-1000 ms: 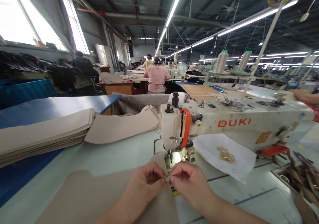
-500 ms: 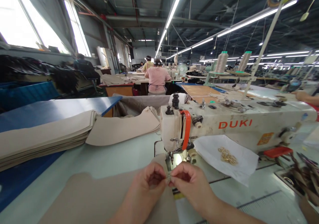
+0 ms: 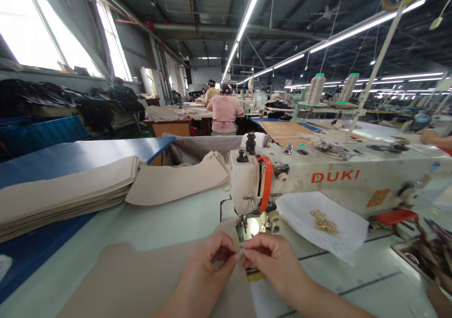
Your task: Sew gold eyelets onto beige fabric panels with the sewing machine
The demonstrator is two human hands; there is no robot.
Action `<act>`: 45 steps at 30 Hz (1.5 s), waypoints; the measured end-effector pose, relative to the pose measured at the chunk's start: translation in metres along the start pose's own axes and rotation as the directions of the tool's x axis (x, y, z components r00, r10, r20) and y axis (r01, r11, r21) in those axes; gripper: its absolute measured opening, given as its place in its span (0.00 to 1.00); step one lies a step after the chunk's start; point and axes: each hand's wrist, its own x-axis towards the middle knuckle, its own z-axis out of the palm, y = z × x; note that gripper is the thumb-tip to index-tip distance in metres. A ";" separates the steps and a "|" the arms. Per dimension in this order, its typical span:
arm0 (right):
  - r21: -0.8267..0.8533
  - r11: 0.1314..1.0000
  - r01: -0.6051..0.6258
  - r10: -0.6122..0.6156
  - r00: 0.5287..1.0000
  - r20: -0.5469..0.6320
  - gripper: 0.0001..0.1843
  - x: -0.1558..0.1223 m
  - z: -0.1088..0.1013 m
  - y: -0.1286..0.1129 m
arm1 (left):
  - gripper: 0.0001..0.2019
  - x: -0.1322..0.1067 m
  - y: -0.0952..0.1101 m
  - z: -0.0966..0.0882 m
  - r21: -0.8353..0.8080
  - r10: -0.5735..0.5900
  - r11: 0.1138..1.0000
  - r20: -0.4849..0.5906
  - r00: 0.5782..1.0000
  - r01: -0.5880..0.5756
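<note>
The brand name "DUKI" [image 3: 335,175] is being displayed in large orange-red capitals along the side of the pale sewing machine [image 3: 339,160]. Below the lettering and farther right, a dark pattern is being carried by an orange label [image 3: 378,198], its details being blurred beyond reading. On the tabletop [image 3: 176,221], a ruled scale [image 3: 370,284] is being shown, its figures being too faint to tell.

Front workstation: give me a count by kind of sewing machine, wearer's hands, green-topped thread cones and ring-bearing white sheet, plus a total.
Sewing machine: 1
Hands (left hand, right hand): 2
Green-topped thread cones: 2
White sheet (gold rings overlapping, uncounted): 1
Total: 6
</note>
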 end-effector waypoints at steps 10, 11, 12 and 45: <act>-0.049 0.999 -0.004 0.006 0.999 0.041 0.04 0.002 -0.004 -0.002 | 0.05 0.006 0.013 -0.014 0.177 0.011 0.984 0.100 0.995 -0.029; -0.039 0.999 -0.018 0.019 0.999 0.039 0.05 0.002 -0.004 -0.002 | 0.06 0.007 0.013 -0.017 0.249 0.015 0.968 0.072 0.997 -0.033; -0.028 0.999 -0.035 0.036 0.999 0.037 0.06 0.003 -0.005 -0.002 | 0.08 0.007 0.012 -0.019 0.325 0.033 0.945 0.051 0.998 -0.048; -0.366 0.827 -0.427 0.463 0.886 0.011 0.16 0.033 0.021 -0.036 | 0.10 0.008 0.004 -0.004 0.670 0.432 0.563 0.260 0.864 -0.483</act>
